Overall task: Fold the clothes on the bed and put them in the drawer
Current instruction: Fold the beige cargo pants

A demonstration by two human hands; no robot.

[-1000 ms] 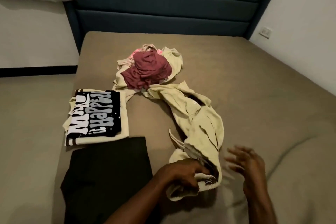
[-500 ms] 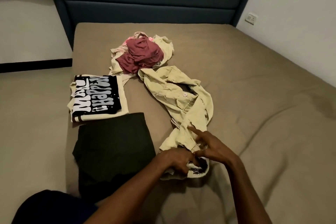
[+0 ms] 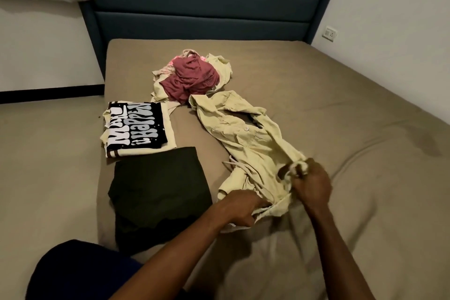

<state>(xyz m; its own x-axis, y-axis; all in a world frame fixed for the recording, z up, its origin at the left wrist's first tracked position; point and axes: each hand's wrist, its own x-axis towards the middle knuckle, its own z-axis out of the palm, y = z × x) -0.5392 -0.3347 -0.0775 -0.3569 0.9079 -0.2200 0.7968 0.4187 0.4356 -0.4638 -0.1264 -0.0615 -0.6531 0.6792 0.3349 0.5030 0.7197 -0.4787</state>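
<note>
Because the pale yellow shirt (image 3: 246, 139) is thin, limp cloth, it should weigh almost nothing, sag wherever it is unsupported and bunch if dragged, so the safest holds are likely along a hem or seam, two corners at once. It lies crumpled and stretched lengthwise on the bed (image 3: 341, 109), its collar end near the heap of unfolded clothes (image 3: 192, 78) (a maroon piece on top) and its near end under both hands. The left hand (image 3: 239, 207) has its fingers curled into the lower edge of the cloth, gripping a fold. The right hand (image 3: 310, 184), just beside it and further right, pinches a bunched bit of the same edge between curled fingers. Left of the shirt, apart from it, lie a folded printed tee (image 3: 137, 126) and a folded dark garment (image 3: 158, 190).
</note>
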